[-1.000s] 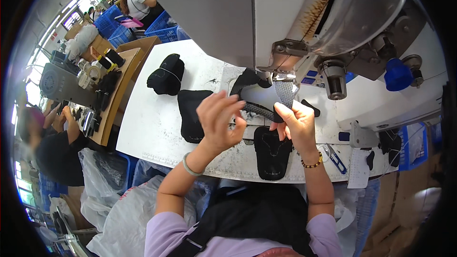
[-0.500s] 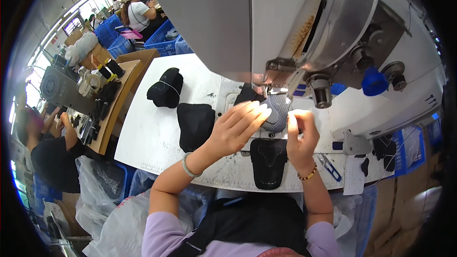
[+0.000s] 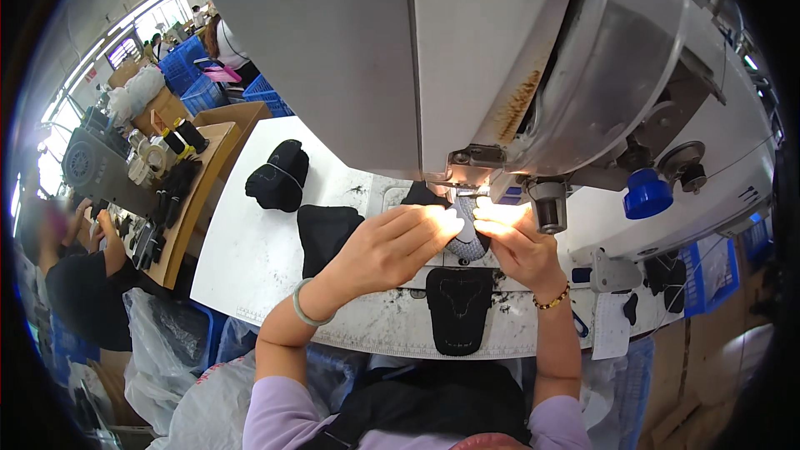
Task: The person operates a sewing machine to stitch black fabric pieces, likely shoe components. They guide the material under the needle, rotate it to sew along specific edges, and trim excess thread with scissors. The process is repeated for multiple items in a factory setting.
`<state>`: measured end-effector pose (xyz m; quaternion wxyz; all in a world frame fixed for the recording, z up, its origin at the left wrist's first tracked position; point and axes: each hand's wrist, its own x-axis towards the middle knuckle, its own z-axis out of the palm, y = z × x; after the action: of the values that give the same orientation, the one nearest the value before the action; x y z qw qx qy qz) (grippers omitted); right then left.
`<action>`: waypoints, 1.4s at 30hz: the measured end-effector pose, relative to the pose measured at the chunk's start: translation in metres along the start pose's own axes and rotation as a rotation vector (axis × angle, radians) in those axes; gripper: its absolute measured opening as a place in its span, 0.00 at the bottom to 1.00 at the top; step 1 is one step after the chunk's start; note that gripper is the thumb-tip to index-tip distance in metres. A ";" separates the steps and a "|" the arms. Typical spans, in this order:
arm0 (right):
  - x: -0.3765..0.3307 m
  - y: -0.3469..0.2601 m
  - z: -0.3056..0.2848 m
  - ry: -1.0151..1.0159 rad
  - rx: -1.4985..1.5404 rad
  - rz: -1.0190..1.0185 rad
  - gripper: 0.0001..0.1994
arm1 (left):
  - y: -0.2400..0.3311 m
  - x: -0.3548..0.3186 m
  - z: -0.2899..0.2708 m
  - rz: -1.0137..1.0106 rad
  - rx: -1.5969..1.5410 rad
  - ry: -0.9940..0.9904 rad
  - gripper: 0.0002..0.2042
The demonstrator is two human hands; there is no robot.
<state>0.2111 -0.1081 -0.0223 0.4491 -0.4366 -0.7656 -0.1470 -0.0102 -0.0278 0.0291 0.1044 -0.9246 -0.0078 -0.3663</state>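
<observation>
Under the lit needle area of a white sewing machine [image 3: 333, 58] lies a grey mesh fabric piece [image 3: 472, 240]. My left hand [image 3: 392, 252] comes in from its left, fingers closed together, fingertips at its edge. From the other side my right hand [image 3: 525, 248] pinches the piece, close by the needle; the light washes out those fingertips. Black fabric [image 3: 423, 193] shows beside the mesh, beyond my left fingers. A black, stitched, tapered fabric piece [image 3: 458, 312] lies nearest me. Left of my left hand is another black piece [image 3: 323, 233], partly covered by it.
A tied black fabric bundle [image 3: 279, 175] sits on the white table [image 3: 242, 258] at the left. Blue-handled snips [image 3: 581, 325] lie beside my right wrist. Blue thread knob [image 3: 647, 193] juts from the machine. A co-worker [image 3: 87, 292] sits at far left; plastic bags [image 3: 167, 329] hang below the table.
My view has shifted, with the machine looming larger. Both hands have closed in on the grey mesh piece; my right fingers, earlier raised at its right, are now at its edge near the needle.
</observation>
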 end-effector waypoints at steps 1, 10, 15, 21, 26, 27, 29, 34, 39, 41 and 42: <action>0.000 -0.001 0.000 0.010 0.011 0.007 0.17 | -0.001 0.000 0.001 0.002 0.000 -0.002 0.18; 0.008 -0.010 0.003 0.028 -0.007 0.008 0.10 | -0.005 0.001 0.005 -0.046 -0.011 0.010 0.17; 0.017 -0.026 0.006 0.021 -0.177 -0.059 0.13 | -0.014 -0.002 0.009 -0.050 -0.038 0.045 0.16; 0.015 -0.039 0.017 0.036 -0.280 0.023 0.13 | -0.029 -0.010 0.025 -0.058 -0.098 0.141 0.18; 0.008 -0.035 0.028 0.112 -0.309 0.027 0.12 | -0.031 -0.015 0.033 -0.107 -0.133 0.220 0.19; 0.006 -0.033 0.028 0.111 -0.291 0.036 0.13 | -0.032 -0.016 0.033 -0.118 -0.135 0.231 0.18; 0.004 -0.031 0.029 0.120 -0.254 0.046 0.13 | -0.033 -0.018 0.037 -0.175 -0.202 0.265 0.17; 0.006 -0.024 0.030 0.164 -0.152 0.088 0.14 | -0.039 -0.022 0.048 -0.315 -0.445 0.334 0.12; 0.011 -0.024 0.026 0.158 -0.140 0.081 0.16 | -0.041 -0.017 0.036 -0.243 -0.387 0.248 0.12; 0.010 -0.024 0.025 0.150 -0.169 0.074 0.16 | -0.040 -0.013 0.030 -0.182 -0.313 0.217 0.12; 0.007 -0.024 0.028 0.158 -0.197 0.060 0.16 | -0.039 -0.013 0.028 -0.170 -0.293 0.201 0.12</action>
<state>0.1745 -0.1014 -0.0277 0.4673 -0.4884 -0.6960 -0.2419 -0.0046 0.0164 0.0080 -0.0624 -0.8846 -0.0222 -0.4616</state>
